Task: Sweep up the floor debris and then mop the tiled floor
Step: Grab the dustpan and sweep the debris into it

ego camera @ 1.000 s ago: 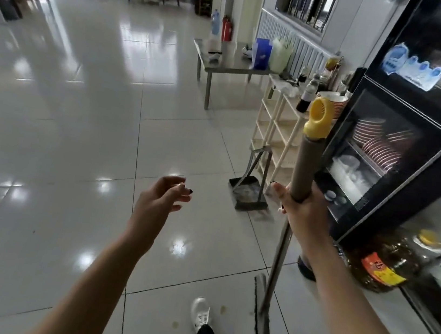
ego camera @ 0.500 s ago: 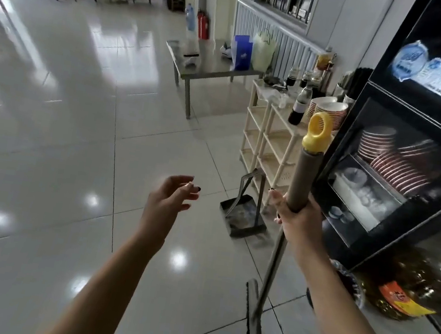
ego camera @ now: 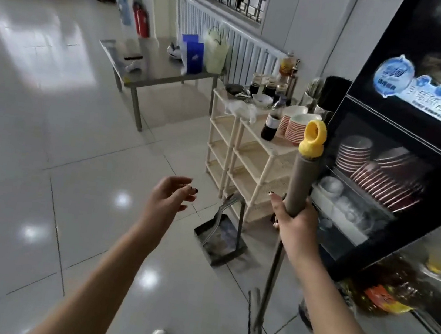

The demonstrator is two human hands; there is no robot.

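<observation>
Right hand (ego camera: 293,222) raised, fingers clamped round broom (ego camera: 300,183) grip. Left hand (ego camera: 166,201) extended forward, fingers apart, loosely curled, empty. Broom near upright: yellow cap up, head down on floor (ego camera: 95,206), near dustpan (ego camera: 220,240).

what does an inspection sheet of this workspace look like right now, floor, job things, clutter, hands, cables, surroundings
surface: tiled floor glossy with glare spots; no debris plainly visible
job's things: broom upright, yellow cap on top, head down on the floor; dustpan standing on the floor beside the cream rack
clutter: rack top holds sauce bottles and stacked bowls; oil bottle low at the right
grippers: left hand open, holds nothing, held out toward the dustpan; right hand grips the broom handle
cables: nothing seen
surroundings: dish cabinet at right, steel table, fire extinguisher by the wall
</observation>
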